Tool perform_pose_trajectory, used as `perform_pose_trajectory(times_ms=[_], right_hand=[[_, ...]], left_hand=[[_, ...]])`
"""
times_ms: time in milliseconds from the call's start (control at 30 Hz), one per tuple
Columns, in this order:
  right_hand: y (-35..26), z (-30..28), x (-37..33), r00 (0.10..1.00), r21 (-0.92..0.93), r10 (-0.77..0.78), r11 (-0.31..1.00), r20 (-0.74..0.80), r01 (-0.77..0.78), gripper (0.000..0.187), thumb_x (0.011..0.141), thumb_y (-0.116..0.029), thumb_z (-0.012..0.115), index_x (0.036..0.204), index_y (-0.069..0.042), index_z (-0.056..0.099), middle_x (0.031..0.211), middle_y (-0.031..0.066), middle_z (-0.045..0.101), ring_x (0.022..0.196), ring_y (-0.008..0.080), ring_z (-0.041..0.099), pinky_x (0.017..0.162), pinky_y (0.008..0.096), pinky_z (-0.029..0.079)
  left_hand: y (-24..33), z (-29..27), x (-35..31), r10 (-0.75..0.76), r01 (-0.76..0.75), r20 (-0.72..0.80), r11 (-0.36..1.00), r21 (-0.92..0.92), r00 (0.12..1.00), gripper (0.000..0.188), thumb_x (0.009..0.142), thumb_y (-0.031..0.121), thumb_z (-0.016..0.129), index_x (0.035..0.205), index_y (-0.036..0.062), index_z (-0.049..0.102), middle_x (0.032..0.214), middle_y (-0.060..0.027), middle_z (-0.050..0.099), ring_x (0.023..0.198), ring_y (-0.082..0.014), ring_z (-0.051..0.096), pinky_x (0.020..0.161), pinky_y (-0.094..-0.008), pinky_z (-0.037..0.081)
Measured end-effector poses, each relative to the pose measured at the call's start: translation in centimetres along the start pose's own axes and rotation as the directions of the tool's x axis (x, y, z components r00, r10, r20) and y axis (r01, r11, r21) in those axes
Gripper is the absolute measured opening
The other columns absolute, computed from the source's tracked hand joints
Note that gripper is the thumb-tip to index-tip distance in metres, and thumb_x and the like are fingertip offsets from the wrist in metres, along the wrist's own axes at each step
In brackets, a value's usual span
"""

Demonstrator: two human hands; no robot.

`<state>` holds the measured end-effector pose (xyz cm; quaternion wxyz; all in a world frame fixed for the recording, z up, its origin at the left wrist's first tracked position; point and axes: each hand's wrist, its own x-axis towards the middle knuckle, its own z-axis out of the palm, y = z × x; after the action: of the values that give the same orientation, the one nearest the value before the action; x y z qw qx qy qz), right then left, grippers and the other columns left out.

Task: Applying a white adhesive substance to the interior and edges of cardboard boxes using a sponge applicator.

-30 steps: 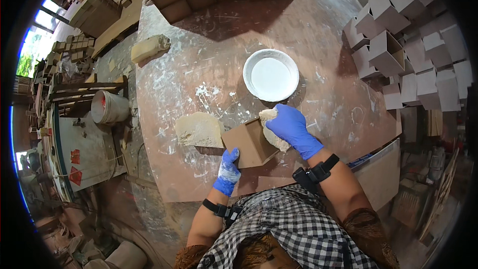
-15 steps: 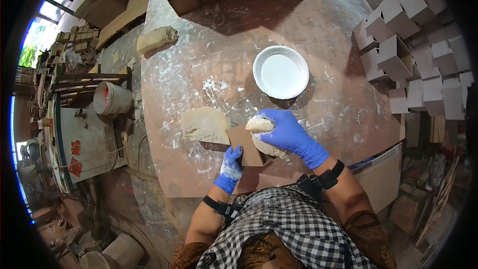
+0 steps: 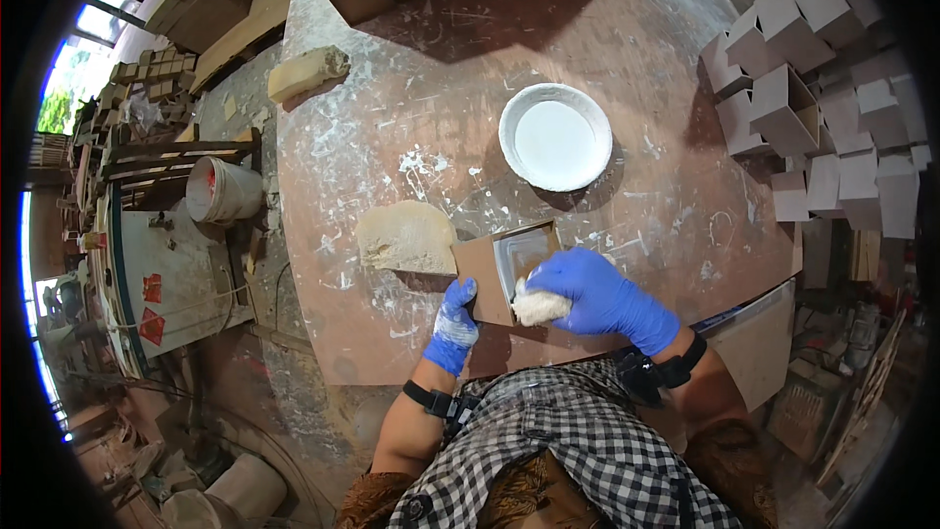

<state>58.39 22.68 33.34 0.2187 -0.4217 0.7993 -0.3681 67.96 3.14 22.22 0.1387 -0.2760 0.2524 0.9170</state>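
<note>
Two blue-gloved hands work a square clay box (image 3: 511,269): left hand (image 3: 453,324) grips its nine-o'clock side, right hand (image 3: 587,289) clutches a pale sponge (image 3: 540,307) at its five-o'clock edge.

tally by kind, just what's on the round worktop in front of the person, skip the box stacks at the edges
Open brown box, held by the left hand: 1
Pale sponge, in the right hand, at the box: 1
White bowl: 1
Tan sponge block beside the box: 1
Beige lump at the far left rim: 1
Total: 5
</note>
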Motion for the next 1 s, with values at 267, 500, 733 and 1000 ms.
perform_pose_trajectory(times_ms=[267,500,733,1000], right_hand=[[0.4,1.1,3.0,0.922,-0.216,0.071,0.962,-0.381,-0.164,0.043,0.057,-0.012,0.070,0.099,-0.010,0.058,0.101,0.0095,0.059,0.084,0.0291,0.055,0.074,0.0375,0.044],[-0.8,2.2,1.2,0.976,-0.342,-0.080,0.940,-0.201,0.007,0.049,0.051,-0.007,0.065,0.099,-0.012,0.058,0.102,0.0037,0.056,0.090,0.0267,0.049,0.076,0.0391,0.038],[-1.3,1.3,0.2,0.971,-0.339,-0.222,0.910,0.092,0.240,0.038,0.053,-0.010,0.067,0.091,-0.013,0.059,0.097,0.0011,0.056,0.093,0.0243,0.050,0.080,0.0389,0.040],[0.8,-0.2,-1.0,0.875,-0.518,-0.182,0.745,0.448,0.420,0.019,0.066,-0.017,0.059,0.084,-0.013,0.060,0.089,0.0000,0.056,0.093,0.0216,0.051,0.081,0.0383,0.041]], left_hand=[[0.4,-0.3,0.2,-0.033,0.033,0.036,0.999,0.000,0.999,0.060,0.074,0.026,0.068,0.122,0.0004,0.044,0.112,-0.0095,0.056,0.101,-0.0221,0.056,0.089,-0.0347,0.045],[0.1,0.0,0.0,0.001,-0.001,-0.040,1.000,-0.010,0.999,0.060,0.075,0.028,0.067,0.122,-0.0004,0.044,0.113,-0.0107,0.055,0.103,-0.0231,0.055,0.091,-0.0363,0.044],[0.4,-0.3,0.4,-0.013,0.012,-0.008,0.999,-0.034,1.000,0.051,0.078,0.023,0.063,0.121,0.0016,0.046,0.115,-0.0105,0.055,0.105,-0.0251,0.054,0.094,-0.0391,0.042],[1.1,-1.8,2.6,-0.056,0.057,-0.072,0.998,0.010,0.996,0.050,0.075,0.021,0.065,0.117,0.0012,0.050,0.108,-0.0111,0.058,0.099,-0.0246,0.057,0.090,-0.0390,0.045]])
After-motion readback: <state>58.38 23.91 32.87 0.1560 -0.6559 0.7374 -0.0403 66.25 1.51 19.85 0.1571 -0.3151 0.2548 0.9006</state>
